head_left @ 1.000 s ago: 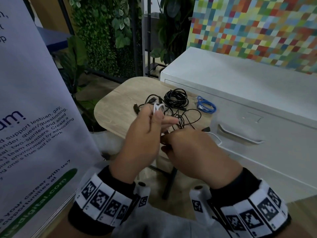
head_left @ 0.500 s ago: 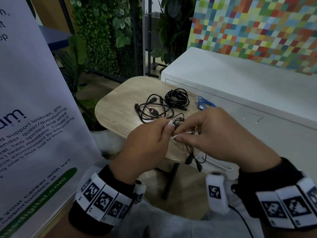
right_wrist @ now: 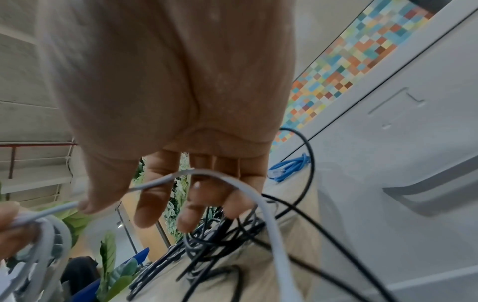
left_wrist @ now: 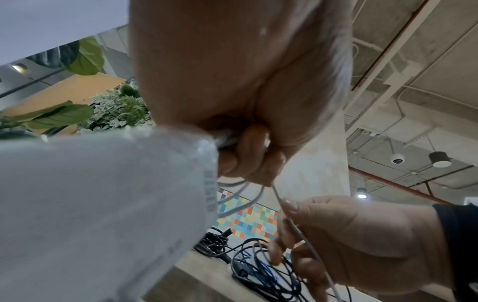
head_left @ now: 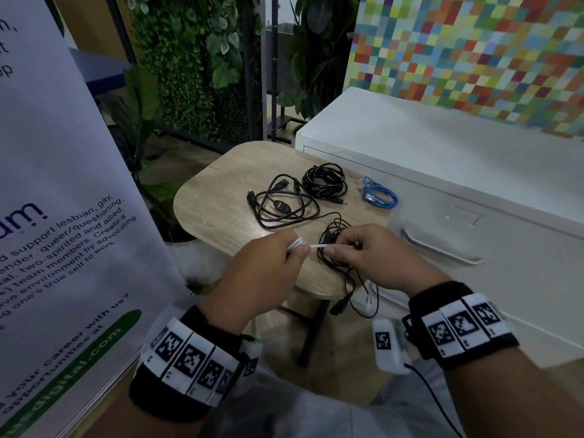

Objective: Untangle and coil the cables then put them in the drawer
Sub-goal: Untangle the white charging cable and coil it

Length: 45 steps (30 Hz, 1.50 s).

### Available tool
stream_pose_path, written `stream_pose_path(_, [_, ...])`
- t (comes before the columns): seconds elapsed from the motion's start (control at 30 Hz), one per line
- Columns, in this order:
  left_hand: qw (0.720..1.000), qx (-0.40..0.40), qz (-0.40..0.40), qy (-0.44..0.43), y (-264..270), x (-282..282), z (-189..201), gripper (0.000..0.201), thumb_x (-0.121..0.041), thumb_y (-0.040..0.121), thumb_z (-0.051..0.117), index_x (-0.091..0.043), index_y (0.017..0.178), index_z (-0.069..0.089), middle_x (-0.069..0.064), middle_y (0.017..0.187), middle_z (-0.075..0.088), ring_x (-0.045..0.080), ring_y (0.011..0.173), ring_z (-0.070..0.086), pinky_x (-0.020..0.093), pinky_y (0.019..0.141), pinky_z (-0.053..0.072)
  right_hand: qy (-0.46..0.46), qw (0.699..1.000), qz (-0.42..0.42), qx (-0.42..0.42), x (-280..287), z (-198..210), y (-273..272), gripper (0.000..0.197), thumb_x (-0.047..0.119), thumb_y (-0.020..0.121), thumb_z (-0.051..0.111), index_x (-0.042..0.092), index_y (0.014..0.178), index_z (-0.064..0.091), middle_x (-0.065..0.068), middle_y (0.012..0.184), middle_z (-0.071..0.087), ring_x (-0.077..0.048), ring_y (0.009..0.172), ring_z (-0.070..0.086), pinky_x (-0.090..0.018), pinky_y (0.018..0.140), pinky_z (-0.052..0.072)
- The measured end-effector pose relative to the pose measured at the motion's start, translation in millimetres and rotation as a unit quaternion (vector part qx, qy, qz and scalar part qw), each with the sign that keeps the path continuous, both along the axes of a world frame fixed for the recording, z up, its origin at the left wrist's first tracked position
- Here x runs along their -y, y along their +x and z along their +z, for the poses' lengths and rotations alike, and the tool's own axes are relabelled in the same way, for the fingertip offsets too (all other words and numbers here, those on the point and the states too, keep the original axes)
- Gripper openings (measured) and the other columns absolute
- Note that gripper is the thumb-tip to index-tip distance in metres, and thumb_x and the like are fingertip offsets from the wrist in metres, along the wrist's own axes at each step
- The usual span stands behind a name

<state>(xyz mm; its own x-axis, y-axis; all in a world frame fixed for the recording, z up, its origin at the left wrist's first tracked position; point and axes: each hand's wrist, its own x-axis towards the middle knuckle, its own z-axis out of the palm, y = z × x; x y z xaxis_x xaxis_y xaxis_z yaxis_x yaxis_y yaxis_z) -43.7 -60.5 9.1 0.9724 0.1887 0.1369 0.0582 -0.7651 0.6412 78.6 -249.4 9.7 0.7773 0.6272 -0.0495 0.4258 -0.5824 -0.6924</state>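
A thin white cable stretches short and taut between my two hands above the table's near edge. My left hand grips several small loops of it. My right hand pinches the free length between thumb and forefinger. Under the right hand a tangled thin black cable lies on the table, its ends hanging over the edge. Farther back lie a black cable with a red-marked switch, a coiled black cable and a small blue cable. The drawer front with its handle is closed.
The cables lie on a small round-cornered wooden table, which butts against the white cabinet on the right. A printed banner stands close on the left. Plants fill the space behind the table.
My left hand has come down from its raised pose with the white loops. My right hand has taken the white cable in a pinch, and a short stretch now spans between the hands.
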Motion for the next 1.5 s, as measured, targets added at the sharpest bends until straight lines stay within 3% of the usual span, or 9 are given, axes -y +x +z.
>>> stream_pose_path(0.1, [0.999, 0.016, 0.034, -0.033, 3, -3, 1, 0.031, -0.04, 0.105, 0.05, -0.02, 0.082, 0.055, -0.001, 0.069, 0.056, 0.016, 0.068, 0.054, 0.04, 0.064, 0.042, 0.012, 1.0, 0.009, -0.013, -13, 2, 4, 0.03, 0.045, 0.095, 0.069, 0.02, 0.079, 0.071, 0.019, 0.06, 0.059, 0.004, 0.057, 0.051, -0.015, 0.057, 0.037])
stream_pose_path(0.27, [0.99, 0.071, 0.081, -0.087, 5, -11, 7, 0.032, -0.038, 0.105, 0.048, -0.017, 0.082, 0.058, 0.0, 0.07, 0.056, 0.015, 0.066, 0.051, 0.036, 0.06, 0.037, 0.038, 0.999, 0.036, -0.008, -24, 25, 10, 0.022, 0.036, 0.099, 0.065, 0.02, 0.084, 0.068, 0.003, 0.08, 0.073, -0.015, 0.066, 0.07, -0.04, 0.067, 0.06])
stream_pose_path(0.4, [0.967, 0.151, 0.139, -0.149, 2, -23, 18, 0.034, -0.035, 0.107, 0.047, -0.013, 0.087, 0.063, -0.001, 0.069, 0.054, 0.004, 0.057, 0.045, 0.02, 0.052, 0.036, 0.07, 0.997, 0.012, -0.008, -17, 45, 14, 0.019, 0.029, 0.101, 0.064, 0.017, 0.086, 0.067, 0.001, 0.074, 0.074, -0.015, 0.045, 0.053, -0.032, 0.049, 0.047])
stream_pose_path(0.67, [0.952, 0.173, 0.153, -0.199, 4, -27, 28, 0.033, -0.029, 0.108, 0.049, -0.016, 0.082, 0.063, -0.009, 0.06, 0.053, 0.004, 0.053, 0.043, 0.023, 0.052, 0.036, 0.116, 0.993, -0.018, -0.029, -5, 58, 19, 0.011, 0.021, 0.1, 0.068, 0.017, 0.097, 0.078, -0.006, 0.073, 0.065, -0.016, 0.051, 0.052, -0.022, 0.043, 0.045])
stream_pose_path(0.77, [0.953, 0.141, 0.139, -0.228, 4, -26, 27, 0.036, -0.03, 0.106, 0.053, -0.024, 0.072, 0.063, -0.018, 0.05, 0.05, -0.001, 0.049, 0.044, 0.014, 0.048, 0.032, 0.109, 0.993, -0.043, 0.015, -5, 55, 23, 0.012, 0.032, 0.098, 0.069, 0.031, 0.097, 0.081, 0.003, 0.073, 0.066, -0.011, 0.062, 0.054, -0.027, 0.057, 0.048])
stream_pose_path(0.9, [0.958, 0.065, 0.082, -0.268, 2, -29, 22, 0.037, -0.038, 0.103, 0.059, -0.019, 0.073, 0.068, -0.012, 0.051, 0.04, 0.008, 0.047, 0.034, 0.028, 0.05, 0.03, 0.107, 0.988, -0.097, 0.045, -6, 50, 27, 0.015, 0.043, 0.097, 0.069, 0.035, 0.097, 0.082, 0.014, 0.061, 0.058, 0.0, 0.052, 0.044, -0.021, 0.058, 0.04])
stream_pose_path(1.1, [0.883, 0.029, 0.037, -0.466, 2, -25, 30, 0.046, -0.028, 0.11, 0.045, -0.02, 0.068, 0.062, -0.007, 0.051, 0.029, 0.007, 0.042, 0.021, 0.02, 0.039, 0.023, 0.079, 0.989, -0.108, 0.069, -9, 49, 26, 0.013, 0.036, 0.097, 0.071, 0.032, 0.099, 0.083, 0.02, 0.057, 0.058, -0.001, 0.052, 0.049, -0.026, 0.058, 0.039])
stream_pose_path(1.23, [0.831, 0.033, 0.01, -0.555, 0, -20, 41, 0.04, -0.03, 0.109, 0.045, -0.016, 0.072, 0.053, -0.007, 0.052, 0.026, 0.005, 0.04, 0.018, 0.02, 0.04, 0.016, 0.137, 0.985, -0.101, 0.032, -14, 56, 15, 0.01, 0.029, 0.095, 0.074, 0.024, 0.09, 0.081, 0.007, 0.06, 0.058, -0.002, 0.044, 0.041, -0.017, 0.047, 0.035])
stream_pose_path(1.5, [0.79, 0.036, -0.056, -0.61, 0, -3, 52, 0.032, -0.044, 0.086, 0.054, -0.017, 0.07, 0.053, -0.005, 0.051, 0.022, 0.007, 0.04, 0.013, 0.028, 0.047, 0.008, 0.361, 0.905, -0.051, -0.22, -45, 65, -30, 0.023, 0.009, 0.108, 0.049, 0.001, 0.096, 0.067, -0.014, 0.076, 0.072, -0.028, 0.067, 0.072, -0.035, 0.06, 0.061])
